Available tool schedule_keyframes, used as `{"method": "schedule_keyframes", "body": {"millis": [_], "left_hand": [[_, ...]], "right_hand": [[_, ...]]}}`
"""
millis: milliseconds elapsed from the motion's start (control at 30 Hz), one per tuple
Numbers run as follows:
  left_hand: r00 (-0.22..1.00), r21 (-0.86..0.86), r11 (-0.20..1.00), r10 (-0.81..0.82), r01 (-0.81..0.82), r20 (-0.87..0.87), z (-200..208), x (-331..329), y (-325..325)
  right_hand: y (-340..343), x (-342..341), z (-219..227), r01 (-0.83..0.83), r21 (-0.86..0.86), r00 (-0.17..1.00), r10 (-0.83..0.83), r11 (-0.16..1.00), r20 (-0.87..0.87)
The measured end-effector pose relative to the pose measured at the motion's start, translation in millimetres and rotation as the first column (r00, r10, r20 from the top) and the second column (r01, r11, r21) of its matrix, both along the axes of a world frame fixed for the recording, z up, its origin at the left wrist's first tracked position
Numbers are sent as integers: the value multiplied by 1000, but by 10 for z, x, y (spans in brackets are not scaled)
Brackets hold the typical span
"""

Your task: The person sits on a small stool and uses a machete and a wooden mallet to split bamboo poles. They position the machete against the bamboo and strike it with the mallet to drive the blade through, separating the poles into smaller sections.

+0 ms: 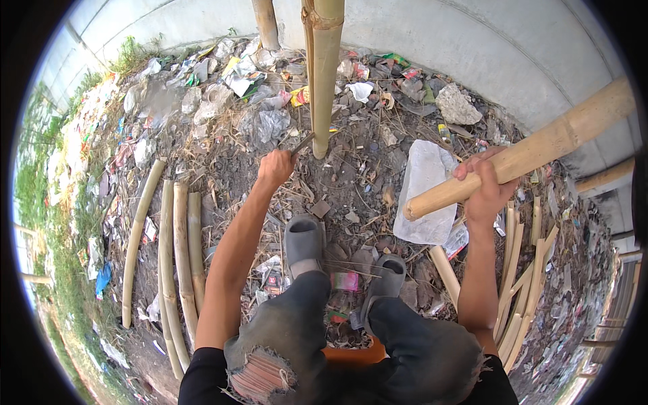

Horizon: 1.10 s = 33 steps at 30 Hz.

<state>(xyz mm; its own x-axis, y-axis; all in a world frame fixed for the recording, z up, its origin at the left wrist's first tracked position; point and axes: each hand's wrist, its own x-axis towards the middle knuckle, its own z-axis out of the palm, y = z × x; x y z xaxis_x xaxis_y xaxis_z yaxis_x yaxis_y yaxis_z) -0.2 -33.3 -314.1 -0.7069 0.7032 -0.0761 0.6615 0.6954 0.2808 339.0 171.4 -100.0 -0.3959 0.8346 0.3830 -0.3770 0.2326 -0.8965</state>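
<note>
One bamboo pole (547, 143) gripped across right hand (487, 191), tool (304, 144) (thin) — clenched in left hand (275, 168)

no lettering can be read on the yellow wrapper (300, 96) or the pink wrapper (345, 281).

Upright pole (327, 81) cut off at top, dark tool (304, 143) partly hidden in left hand (276, 168), orange object (368, 354) mostly covered
</note>
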Motion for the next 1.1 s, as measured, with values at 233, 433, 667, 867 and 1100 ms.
{"method": "schedule_keyframes", "body": {"millis": [233,433,667,867,1100], "left_hand": [[998,-24,999,-34,33,-51,91,-143,123],[999,13,998,53,-53,12,-172,-183,10],[997,-7,998,61,-61,46,84,-210,178],[999,-7,1000,14,-13,50,168,-161,524],[983,16,995,99,-103,152,-100,-131,562]], "right_hand": [[-615,397,-2038,-92,-656,380,636,749,672],[-202,43,-772,-130,-491,752,408,862,518],[154,-259,-4,-17,-31,997,19,999,78],[-452,374,-2223,-61,-624,297,611,779,734],[49,82,-519,-99,-407,748,338,908,571]]}}
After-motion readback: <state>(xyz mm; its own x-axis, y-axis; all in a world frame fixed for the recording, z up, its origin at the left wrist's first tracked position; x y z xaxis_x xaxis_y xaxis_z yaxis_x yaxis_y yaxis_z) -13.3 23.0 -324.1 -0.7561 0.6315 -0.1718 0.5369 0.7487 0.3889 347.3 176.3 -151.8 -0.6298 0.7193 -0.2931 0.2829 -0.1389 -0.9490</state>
